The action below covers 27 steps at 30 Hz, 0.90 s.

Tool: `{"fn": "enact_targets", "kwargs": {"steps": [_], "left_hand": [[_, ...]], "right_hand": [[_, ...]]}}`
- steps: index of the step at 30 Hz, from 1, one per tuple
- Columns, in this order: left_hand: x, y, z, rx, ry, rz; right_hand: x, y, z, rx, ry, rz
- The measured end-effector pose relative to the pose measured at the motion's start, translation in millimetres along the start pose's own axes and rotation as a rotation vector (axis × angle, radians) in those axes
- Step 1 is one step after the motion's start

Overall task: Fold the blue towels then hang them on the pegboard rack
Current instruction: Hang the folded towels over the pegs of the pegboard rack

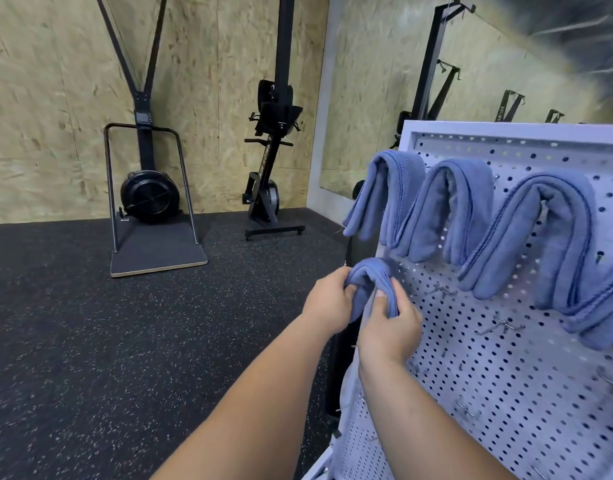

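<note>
My right hand (390, 327) and left hand (327, 299) both pinch a soft blue terry towel (371, 275). It is folded into a thick band at the left edge of the white perforated pegboard rack (506, 375), below three draped blue towels (450, 209). I should centre its fold over a metal hook (443, 291) so both ends hang level.

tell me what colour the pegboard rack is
The pegboard rack is pale lavender-grey, dotted with rows of dark round holes; the head view shows it.

Both forearms bare — left hand (327, 301), right hand (391, 329) bare too (thumbnail short, plain).
</note>
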<state>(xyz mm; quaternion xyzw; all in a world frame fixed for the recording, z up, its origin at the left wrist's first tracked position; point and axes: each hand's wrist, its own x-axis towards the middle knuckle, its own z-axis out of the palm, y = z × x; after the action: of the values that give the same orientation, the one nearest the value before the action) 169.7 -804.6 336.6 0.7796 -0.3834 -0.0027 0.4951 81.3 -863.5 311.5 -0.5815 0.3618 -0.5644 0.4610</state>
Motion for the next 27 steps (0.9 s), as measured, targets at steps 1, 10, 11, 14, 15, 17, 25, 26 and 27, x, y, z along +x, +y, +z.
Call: {"fn": "enact_targets", "kwargs": {"steps": [1,10,11,14,15,17,25,26,27], "left_hand": [[0.0,-3.9,5.7,0.016,-0.003,-0.010],[-21.5,-23.5,39.3,0.028,-0.018,-0.040],[-23.8,-26.3,42.1,0.035,-0.021,-0.046],[-34.4,-34.6,45.9,0.105,-0.026,-0.085],[-39.6,-37.9,45.6,0.119,-0.030,-0.088],[-52.9,-47.5,42.4,0.122,-0.039,-0.107],[-143.8,-106.9,19.4,0.235,-0.107,-0.274],[-158.0,-114.9,14.8,0.239,-0.113,-0.306],[-171.5,-122.4,9.4,0.244,-0.120,-0.336]], "right_hand": [[2.8,2.8,-1.1,-0.031,-0.006,-0.022],[-0.4,8.9,-5.1,-0.119,-0.039,-0.094],[-1.1,7.7,-5.8,-0.121,-0.043,-0.093],[-5.3,5.1,-10.4,-0.147,-0.059,-0.102],[-8.4,4.3,-12.8,-0.165,-0.067,-0.100],[-15.8,4.8,-17.7,-0.193,-0.084,-0.109],[-56.3,15.8,-34.8,-0.308,-0.174,-0.074],[-63.4,15.4,-37.5,-0.321,-0.187,-0.070],[-70.5,15.4,-39.6,-0.328,-0.207,-0.062]]}}
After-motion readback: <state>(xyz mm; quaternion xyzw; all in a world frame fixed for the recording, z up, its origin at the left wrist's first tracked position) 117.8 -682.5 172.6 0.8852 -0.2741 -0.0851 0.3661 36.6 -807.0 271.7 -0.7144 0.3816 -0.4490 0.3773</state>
